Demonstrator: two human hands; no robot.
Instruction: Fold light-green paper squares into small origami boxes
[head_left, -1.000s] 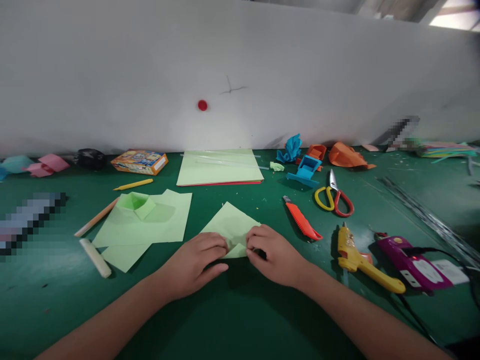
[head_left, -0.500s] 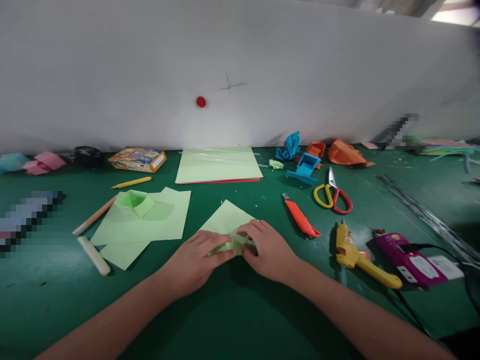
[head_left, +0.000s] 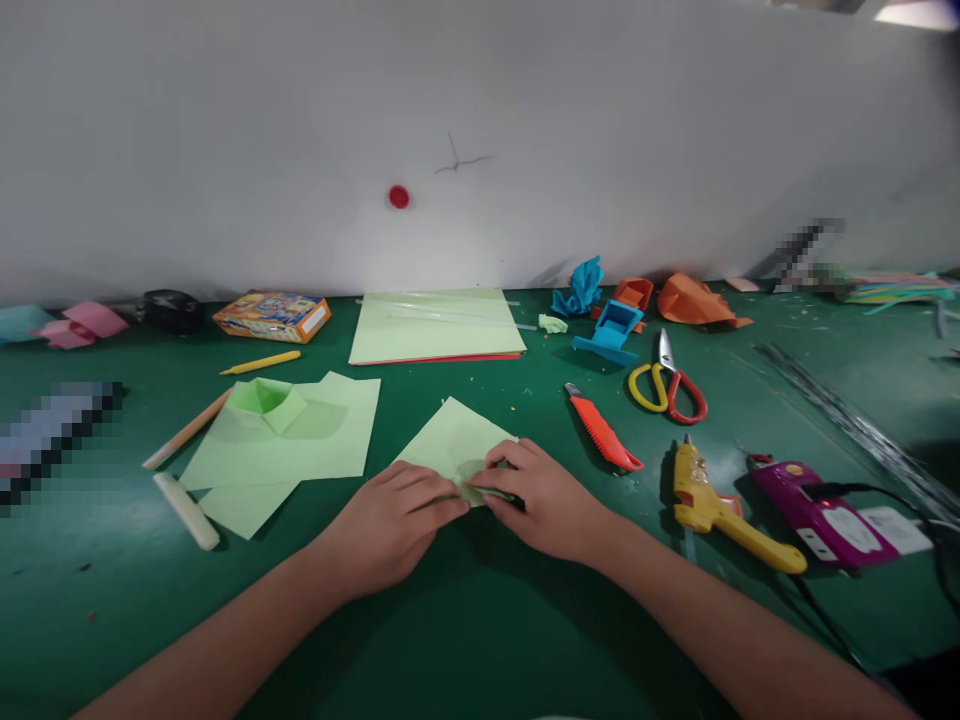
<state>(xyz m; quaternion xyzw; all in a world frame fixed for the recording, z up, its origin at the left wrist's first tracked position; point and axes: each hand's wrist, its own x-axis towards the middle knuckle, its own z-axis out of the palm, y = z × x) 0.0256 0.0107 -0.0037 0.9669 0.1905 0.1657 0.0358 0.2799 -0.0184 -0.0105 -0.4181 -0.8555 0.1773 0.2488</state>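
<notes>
A light green folded paper [head_left: 451, 440] lies on the green table [head_left: 480, 620] in front of me. My left hand [head_left: 394, 525] presses on its near left corner, fingers curled and pinching the fold. My right hand [head_left: 544, 500] meets it from the right, fingertips pinching the same folded edge. The near part of the paper is hidden under both hands.
Green sheets with a small folded green box [head_left: 268, 400] lie to the left, beside a pencil [head_left: 186, 430] and a white stick [head_left: 187, 510]. To the right are an orange cutter [head_left: 604, 428], scissors [head_left: 670, 385], a yellow glue gun [head_left: 716, 510] and a purple tool [head_left: 817, 515]. A paper stack [head_left: 437, 327] sits behind.
Both hands have drawn closer together over the paper's near corner, and the corner is now folded further under the fingers. The view has tilted slightly.
</notes>
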